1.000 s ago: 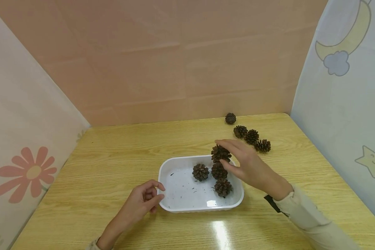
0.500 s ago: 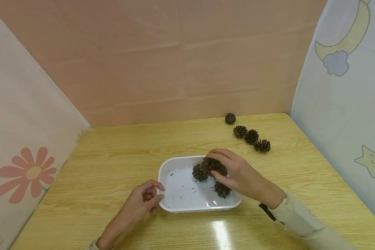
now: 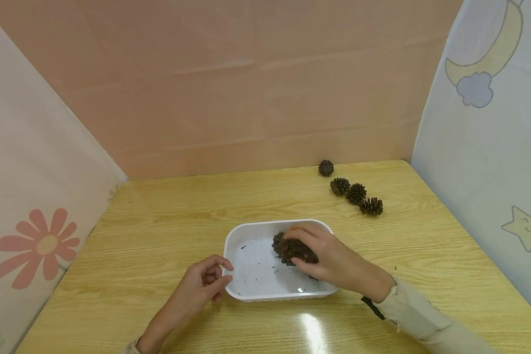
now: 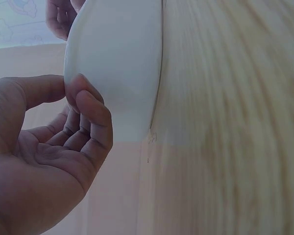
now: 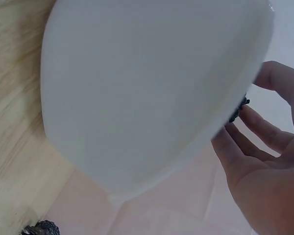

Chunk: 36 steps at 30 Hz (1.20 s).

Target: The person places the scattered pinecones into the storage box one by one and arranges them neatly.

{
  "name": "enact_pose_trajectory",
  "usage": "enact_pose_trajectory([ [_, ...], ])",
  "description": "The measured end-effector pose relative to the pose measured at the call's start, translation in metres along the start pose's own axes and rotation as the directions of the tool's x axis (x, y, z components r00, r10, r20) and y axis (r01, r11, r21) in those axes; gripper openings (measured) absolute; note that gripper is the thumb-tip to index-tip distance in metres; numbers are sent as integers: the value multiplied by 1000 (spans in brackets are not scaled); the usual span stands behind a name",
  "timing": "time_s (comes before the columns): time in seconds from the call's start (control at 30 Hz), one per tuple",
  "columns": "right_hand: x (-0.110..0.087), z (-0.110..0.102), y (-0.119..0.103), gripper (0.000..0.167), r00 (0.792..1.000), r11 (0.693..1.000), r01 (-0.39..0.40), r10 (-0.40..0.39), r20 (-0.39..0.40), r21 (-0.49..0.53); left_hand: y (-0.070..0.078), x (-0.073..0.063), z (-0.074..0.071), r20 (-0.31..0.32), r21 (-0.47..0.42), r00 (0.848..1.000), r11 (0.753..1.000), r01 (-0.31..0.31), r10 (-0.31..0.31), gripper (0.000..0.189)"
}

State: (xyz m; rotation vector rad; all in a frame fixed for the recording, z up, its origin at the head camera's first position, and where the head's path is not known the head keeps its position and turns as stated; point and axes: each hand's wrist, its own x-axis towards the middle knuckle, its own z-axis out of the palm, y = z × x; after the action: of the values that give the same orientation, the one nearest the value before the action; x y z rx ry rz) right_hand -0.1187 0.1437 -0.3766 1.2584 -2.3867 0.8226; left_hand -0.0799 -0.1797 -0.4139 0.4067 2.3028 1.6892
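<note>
A white plastic tray [image 3: 253, 263] lies on the table with brown pine cones at its right side. My right hand [image 3: 334, 258] reaches over the right rim and grips a pine cone [image 3: 302, 252], pushed up against another pine cone [image 3: 279, 241]. The hand covers most of the other cones in the tray. In the right wrist view the tray's outer wall [image 5: 147, 98] hides nearly all of the held cone. My left hand [image 3: 199, 282] pinches the left rim between thumb and fingertips, seen close in the left wrist view on the tray wall [image 4: 120, 63].
Behind the tray to the right, several loose pine cones [image 3: 356, 193] lie on the wood table [image 3: 172, 211], with one [image 3: 326, 167] by the back wall. Small dark flakes are scattered over the tray floor. Fabric walls stand at the back and sides.
My right hand has come down into the tray from its back right, moving left and toward me with the pine cone. The left hand and tray stay in place.
</note>
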Motion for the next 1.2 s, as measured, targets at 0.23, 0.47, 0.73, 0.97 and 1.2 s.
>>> enact_pose_trajectory([
  [0.23,-1,7,-1,41,997,1000,-16,15,73,18,1,0,0,1,-5,1000,1000,11,-11,28],
  [0.47,-3,12,0,41,990,999,-41,41,133,-1,1,0,0,-3,2,1000,1000,14,-14,28],
  [0.73,-5,14,4,40,979,996,-86,84,187,2,0,0,0,-9,-3,1000,1000,7,-7,27],
  [0.97,-7,13,5,40,970,992,-112,122,210,-58,-1,1,0,-16,-8,1000,1000,10,-10,27],
  [1.2,-7,13,6,34,957,987,-137,153,247,-79,-1,1,0,-13,3,1000,1000,10,-10,26],
])
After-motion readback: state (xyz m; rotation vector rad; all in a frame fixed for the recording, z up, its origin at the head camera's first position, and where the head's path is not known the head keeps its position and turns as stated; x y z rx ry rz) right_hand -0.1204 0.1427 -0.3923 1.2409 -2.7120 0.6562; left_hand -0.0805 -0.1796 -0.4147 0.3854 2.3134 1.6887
